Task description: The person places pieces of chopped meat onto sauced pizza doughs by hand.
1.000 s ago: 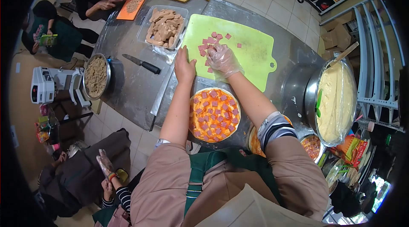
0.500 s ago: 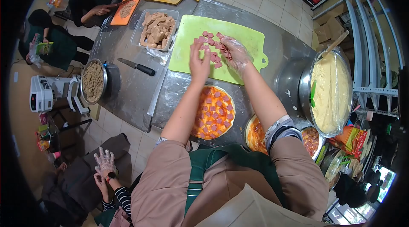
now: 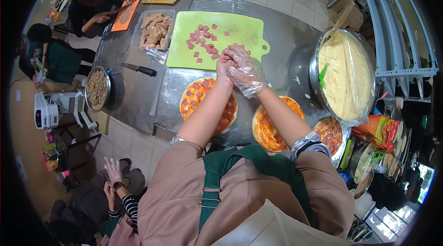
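My bare left hand (image 3: 224, 69) and my right hand (image 3: 245, 71), in a clear plastic glove, are pressed together over the near edge of a green cutting board (image 3: 244, 24). The right hand is closed around diced ham, mostly hidden between the palms. The left hand's fingers are curled under the glove, and what they hold cannot be made out. Loose ham cubes (image 3: 203, 38) lie scattered on the board. Below my left forearm is a pizza base (image 3: 196, 96) with sauce and ham cubes. A sauced pizza base (image 3: 272, 128) lies partly under my right forearm.
A dough bowl (image 3: 346, 75) under plastic film stands right, near a topped pizza (image 3: 330, 134). Left are a tub of sliced sausage (image 3: 154, 31), a knife (image 3: 138, 69) and a bowl of minced filling (image 3: 97, 89). A co-worker cuts on an orange board (image 3: 125, 15).
My hands, apart over the ham before, have come together and moved toward the board's near edge. The right hand has lifted ham cubes off the board. The view has shifted slightly.
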`<action>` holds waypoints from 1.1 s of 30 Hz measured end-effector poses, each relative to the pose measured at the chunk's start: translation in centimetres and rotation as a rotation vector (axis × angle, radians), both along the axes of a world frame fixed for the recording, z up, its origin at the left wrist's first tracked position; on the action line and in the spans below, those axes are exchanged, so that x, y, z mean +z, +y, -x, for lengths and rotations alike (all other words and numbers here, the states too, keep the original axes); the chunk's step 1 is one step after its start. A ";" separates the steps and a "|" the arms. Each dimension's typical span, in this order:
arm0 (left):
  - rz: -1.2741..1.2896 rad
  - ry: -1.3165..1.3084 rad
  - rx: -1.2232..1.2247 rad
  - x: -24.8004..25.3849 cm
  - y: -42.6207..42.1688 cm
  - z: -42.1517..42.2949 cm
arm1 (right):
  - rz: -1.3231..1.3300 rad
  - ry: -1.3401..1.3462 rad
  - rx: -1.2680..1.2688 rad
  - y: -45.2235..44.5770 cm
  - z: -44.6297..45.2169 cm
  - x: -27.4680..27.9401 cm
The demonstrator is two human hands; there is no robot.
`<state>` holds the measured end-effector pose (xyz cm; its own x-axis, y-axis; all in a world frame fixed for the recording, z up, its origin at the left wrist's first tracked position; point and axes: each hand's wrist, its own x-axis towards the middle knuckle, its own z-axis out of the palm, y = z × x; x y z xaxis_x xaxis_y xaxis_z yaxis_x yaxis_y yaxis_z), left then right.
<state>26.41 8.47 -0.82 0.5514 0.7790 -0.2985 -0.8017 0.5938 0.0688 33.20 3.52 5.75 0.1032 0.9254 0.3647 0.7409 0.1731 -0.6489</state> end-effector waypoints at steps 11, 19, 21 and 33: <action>0.050 -0.234 -0.128 0.7 -7.2 -3.8 | 0.383 0.921 0.076 -6.5 -4.7 0.1; 0.114 -0.174 -0.076 2.4 -12.2 -6.2 | 0.236 0.940 0.018 -11.6 -7.4 2.6; 0.108 -0.166 -0.079 2.5 -13.3 -6.6 | 0.258 0.883 0.020 -12.3 -8.6 2.4; 0.170 -0.110 -0.169 2.5 -18.2 -5.9 | 0.269 0.549 0.100 -16.9 -11.7 3.4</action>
<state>32.33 -9.71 1.71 0.7062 0.6166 -0.3479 -0.6869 0.7158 -0.1256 44.86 -13.40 9.11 0.1178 0.9924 0.0354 0.2755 0.0016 -0.9613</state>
